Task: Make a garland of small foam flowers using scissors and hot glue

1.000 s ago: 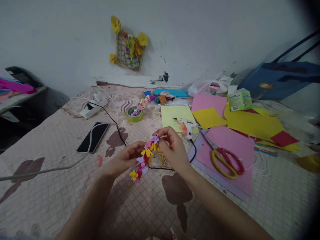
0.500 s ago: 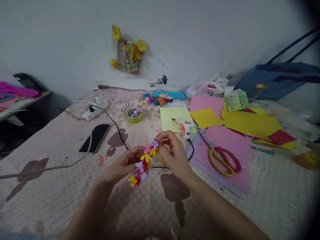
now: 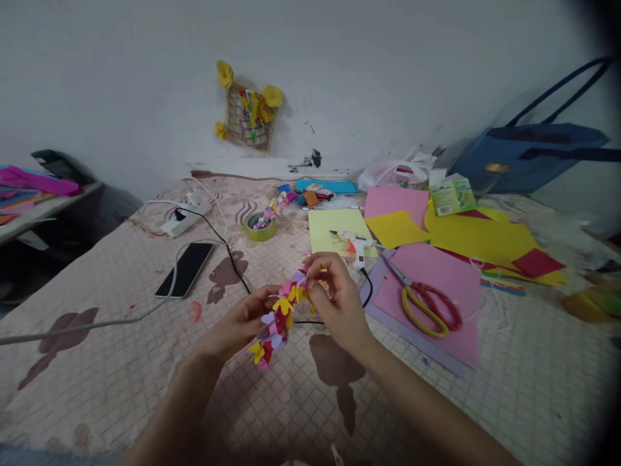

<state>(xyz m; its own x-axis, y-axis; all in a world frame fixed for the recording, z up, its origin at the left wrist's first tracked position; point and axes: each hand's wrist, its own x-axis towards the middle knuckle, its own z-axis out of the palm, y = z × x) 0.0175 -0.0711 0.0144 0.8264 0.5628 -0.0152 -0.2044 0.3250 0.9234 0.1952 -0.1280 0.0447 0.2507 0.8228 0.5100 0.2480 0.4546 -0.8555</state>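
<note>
A garland of small paper flowers point(image 3: 276, 321) in yellow, lilac, pink and dark red hangs slantwise between my hands above the table. My left hand point(image 3: 245, 318) is closed on its left side, around the middle of the strand. At the upper end my right hand point(image 3: 332, 294) pinches the garland between thumb and fingers; the exact spot is partly hidden by the fingers. Just beyond the right hand, a white glue gun point(image 3: 358, 248) lies on a pale yellow sheet point(image 3: 323, 226). Scissors point(image 3: 424, 305) with red and yellow handles rest on pink paper point(image 3: 451, 272) to the right.
A phone point(image 3: 187, 272) lies at left with a grey cable across it, near a power strip point(image 3: 182, 223). Behind my hands stands a roll of tape point(image 3: 260, 228). Yellow paper point(image 3: 480, 239), a green box point(image 3: 453, 196) and a blue bag point(image 3: 538, 158) occupy the right. A black cord runs behind the garland.
The view has shifted slightly, so the objects on the right appear a little further left. Both hands keep their hold on the garland with almost no movement.
</note>
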